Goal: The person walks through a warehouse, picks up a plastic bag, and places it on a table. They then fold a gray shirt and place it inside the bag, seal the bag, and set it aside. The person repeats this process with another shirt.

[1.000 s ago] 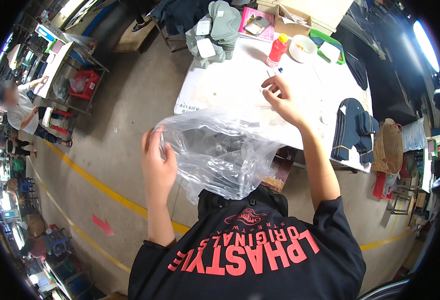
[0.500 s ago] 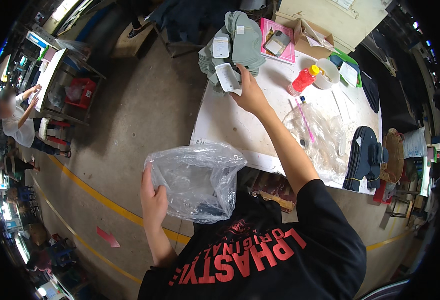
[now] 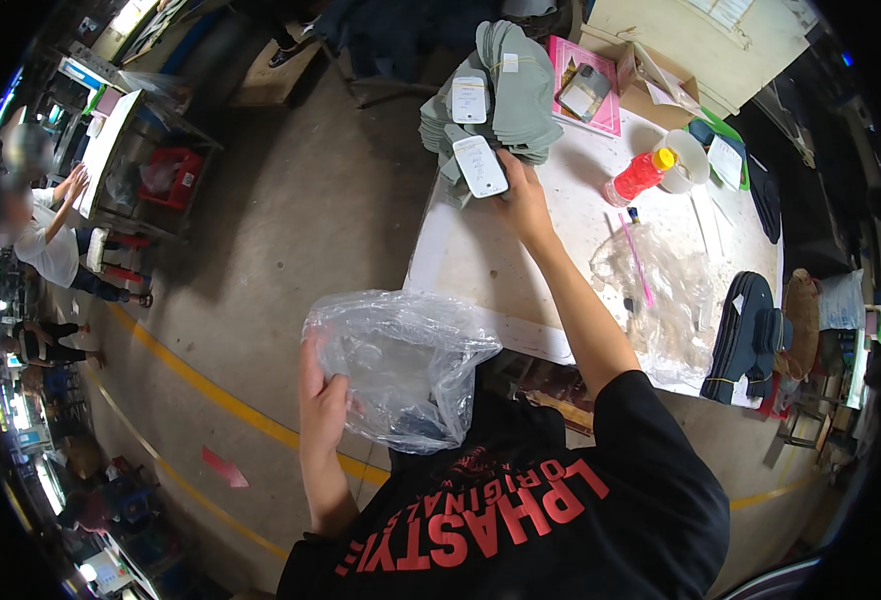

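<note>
A large clear plastic bag point(image 3: 395, 370) hangs in front of my body, its mouth spread. My left hand point(image 3: 322, 395) is closed on the bag's left edge. At the far side of the table, my right hand point(image 3: 528, 205) curls around the right edge of a bundle of grey-green cut pieces point(image 3: 457, 185); some of its fingers are hidden. A white tag point(image 3: 480, 167) lies on top of that bundle, against my fingers. Just behind are more stacked grey-green pieces point(image 3: 522, 95), with a second white tag point(image 3: 469, 100) on them.
The white table point(image 3: 460, 250) bears a red bottle with a yellow cap point(image 3: 640, 178), a white tub point(image 3: 684, 160), a phone point(image 3: 584, 92) on a pink box, crumpled plastic point(image 3: 670, 320) and dark banded pieces point(image 3: 740, 335). Two people point(image 3: 45, 235) work at a table on the left.
The view has swung slightly left, so the table sits further right. The tag at my right hand, curled before, now lies flatter and faces up. My left hand still grips the bag.
</note>
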The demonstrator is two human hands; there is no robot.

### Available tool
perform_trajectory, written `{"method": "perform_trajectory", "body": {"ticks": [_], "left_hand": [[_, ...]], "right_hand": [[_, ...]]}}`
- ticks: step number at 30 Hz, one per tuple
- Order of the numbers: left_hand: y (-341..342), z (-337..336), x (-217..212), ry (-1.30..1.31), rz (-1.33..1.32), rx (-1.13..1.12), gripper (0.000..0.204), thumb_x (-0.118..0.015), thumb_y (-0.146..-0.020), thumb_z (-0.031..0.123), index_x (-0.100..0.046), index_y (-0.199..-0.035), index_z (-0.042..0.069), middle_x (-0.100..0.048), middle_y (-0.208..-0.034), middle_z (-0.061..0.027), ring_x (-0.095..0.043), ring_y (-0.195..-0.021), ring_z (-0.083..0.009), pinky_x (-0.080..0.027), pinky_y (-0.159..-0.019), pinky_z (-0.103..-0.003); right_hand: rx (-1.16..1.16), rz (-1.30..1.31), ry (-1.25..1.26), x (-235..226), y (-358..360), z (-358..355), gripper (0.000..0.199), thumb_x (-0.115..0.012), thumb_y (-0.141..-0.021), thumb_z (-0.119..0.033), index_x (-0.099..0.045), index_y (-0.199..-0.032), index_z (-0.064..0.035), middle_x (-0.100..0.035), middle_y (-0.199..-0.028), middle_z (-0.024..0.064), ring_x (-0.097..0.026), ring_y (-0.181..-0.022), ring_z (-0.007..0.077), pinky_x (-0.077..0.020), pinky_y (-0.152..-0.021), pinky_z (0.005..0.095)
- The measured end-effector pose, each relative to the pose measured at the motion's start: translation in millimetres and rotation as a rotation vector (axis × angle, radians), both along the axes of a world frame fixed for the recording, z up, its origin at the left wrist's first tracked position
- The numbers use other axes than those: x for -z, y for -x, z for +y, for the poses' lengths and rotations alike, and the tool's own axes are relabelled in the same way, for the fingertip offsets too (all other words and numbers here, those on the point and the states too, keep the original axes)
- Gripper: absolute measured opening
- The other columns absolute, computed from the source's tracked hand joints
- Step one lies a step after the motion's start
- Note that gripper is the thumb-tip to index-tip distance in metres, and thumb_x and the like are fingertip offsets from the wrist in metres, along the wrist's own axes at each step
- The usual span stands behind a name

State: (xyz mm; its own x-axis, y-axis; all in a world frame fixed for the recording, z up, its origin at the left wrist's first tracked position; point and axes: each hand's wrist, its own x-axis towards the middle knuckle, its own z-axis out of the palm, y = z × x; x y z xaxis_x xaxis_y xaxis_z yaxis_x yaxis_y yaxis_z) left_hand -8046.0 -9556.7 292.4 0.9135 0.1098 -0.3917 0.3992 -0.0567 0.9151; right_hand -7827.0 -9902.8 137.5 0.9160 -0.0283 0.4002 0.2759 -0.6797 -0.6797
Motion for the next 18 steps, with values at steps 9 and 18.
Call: {"method": "perform_trajectory", "body": {"ticks": [9, 18], "left_hand": [[14.0, 5.4, -1.8, -0.003, 0.024, -0.059, 0.088, -0.041, -0.085, -0.009, -0.017, -0.166, 0.016, -0.034, -0.165, -0.0136, -0.051, -0.061, -0.0092, -0.053, -0.052, -0.026], [33.1, 4.1, -7.8, -0.16, 0.079, 0.08, 0.089, -0.05, -0.085, -0.005, -0.017, -0.166, 0.012, -0.031, -0.165, -0.0204, -0.059, -0.061, -0.0125, -0.053, -0.052, -0.027]], "right_hand": [[-0.085, 0.016, -0.214, -3.1, 6.6, 0.8, 0.079, -0.073, -0.079, 0.01, -0.043, -0.149, -0.0132, -0.064, -0.134, 0.0219, -0.063, -0.125, 0.0372, -0.052, -0.1, 0.04], [-0.208, -0.048, -0.522, -60.1, 133.9, 9.9, 0.072, -0.073, -0.079, 0.008, -0.044, -0.144, -0.0002, -0.058, -0.137, 0.0167, -0.057, -0.128, 0.0269, -0.0454, -0.108, 0.037]]}}
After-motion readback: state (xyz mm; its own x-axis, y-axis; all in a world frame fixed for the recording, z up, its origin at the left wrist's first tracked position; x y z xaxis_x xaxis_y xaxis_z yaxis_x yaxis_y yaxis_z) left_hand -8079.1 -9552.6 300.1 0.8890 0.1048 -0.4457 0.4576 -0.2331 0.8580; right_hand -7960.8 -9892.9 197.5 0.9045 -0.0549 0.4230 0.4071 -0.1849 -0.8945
